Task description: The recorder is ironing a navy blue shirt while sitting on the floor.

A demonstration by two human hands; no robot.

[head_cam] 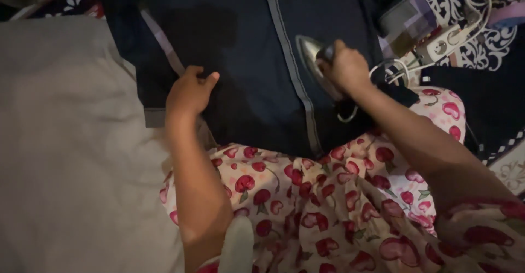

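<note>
Head view of a person seated with a dark navy garment [246,60] spread flat in front of them. The right hand [345,68] is clenched around the handle of a clothes iron [310,54], whose shiny metal soleplate shows tilted at the right of centre, over the garment and just beside a pale grey stripe [287,54] that runs from the far edge toward the near edge of the cloth. The left hand [190,91] lies released on the garment near its left edge, palm down, fingers loosely curled and pressing the fabric flat, grasping nothing. A white cord [389,69] loops just right of the right wrist and leads toward a white power strip [445,42] at the far right, which rests on a dark cloth with white scroll patterns [465,5]. A plain grey sheet [65,142] covers the left side of the scene. In the near centre, the person's clothing of pale fabric printed with red cherries [322,213] covers the lap and the right sleeve, and the garment's near edge lies on top of it.
</note>
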